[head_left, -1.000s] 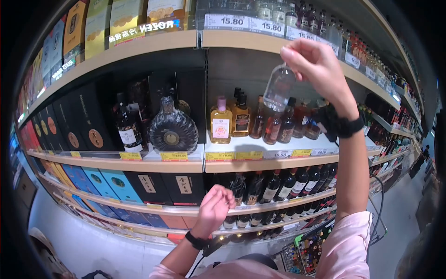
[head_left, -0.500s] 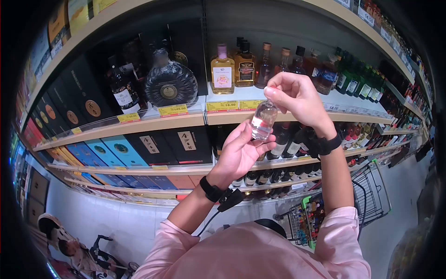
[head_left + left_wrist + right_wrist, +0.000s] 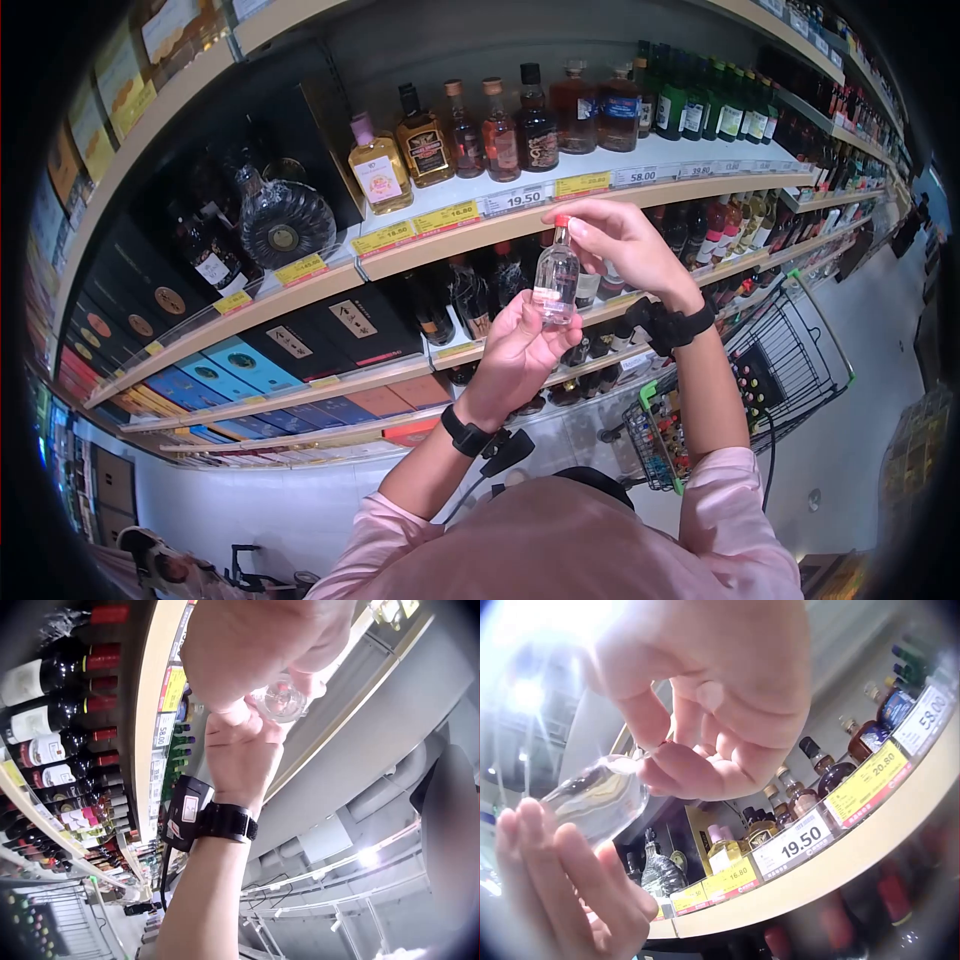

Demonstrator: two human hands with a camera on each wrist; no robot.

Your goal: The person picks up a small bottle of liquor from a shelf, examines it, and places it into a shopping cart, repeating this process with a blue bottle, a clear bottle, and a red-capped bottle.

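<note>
A small clear glass bottle (image 3: 556,277) with a red cap (image 3: 562,221) stands nearly upright between both hands in the head view. My left hand (image 3: 512,352) holds its lower part from below, fingers behind the glass and thumb in front. At the top, my right hand (image 3: 628,246) pinches the cap between thumb and index finger. The right wrist view shows the clear bottle (image 3: 604,799) slanting from the right fingers down to the left fingertips (image 3: 531,814). In the left wrist view, the round bottle base (image 3: 283,701) shows beside the left hand.
Behind the hands, a shelf (image 3: 480,205) bears liquor bottles with price tags. Wine bottles (image 3: 745,222) line the level below. Boxes (image 3: 245,350) fill the left shelves. On the right, a wire shopping cart (image 3: 785,350) holds several bottles.
My right hand has brought the bottle down from shelf height to in front of my chest. My left hand has come up and taken hold of its lower part. The view has turned right.
</note>
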